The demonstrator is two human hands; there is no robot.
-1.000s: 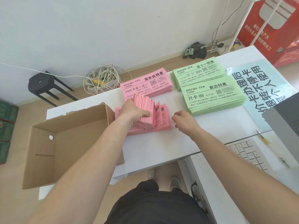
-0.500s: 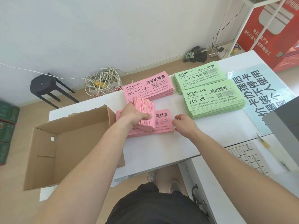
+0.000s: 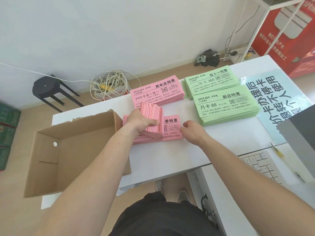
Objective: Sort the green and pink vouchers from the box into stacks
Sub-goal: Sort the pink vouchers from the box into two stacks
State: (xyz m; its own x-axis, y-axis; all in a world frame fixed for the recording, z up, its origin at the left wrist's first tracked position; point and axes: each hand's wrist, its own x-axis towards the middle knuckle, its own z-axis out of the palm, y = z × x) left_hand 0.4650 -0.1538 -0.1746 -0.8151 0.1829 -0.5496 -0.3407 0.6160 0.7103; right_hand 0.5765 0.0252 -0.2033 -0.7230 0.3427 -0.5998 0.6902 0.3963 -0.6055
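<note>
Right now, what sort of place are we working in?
Likely a gym's reception desk or office: pink vouchers and green vouchers printed AVOCADO GYM are stacked on the white desk, beside a laminated notice and a keyboard.

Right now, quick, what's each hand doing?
Left hand: holding a bundle of pink vouchers.
Right hand: curled beside the near pink stack; its grip cannot be told.

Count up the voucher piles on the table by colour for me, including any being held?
Green stacks: 2 (far green stack, near green stack)
Flat pink stacks: 2 (far pink stack, near pink stack)
Hand-held: 1 (pink bundle, on edge in the left hand, resting on the near pink stack)
Total: 5
</note>
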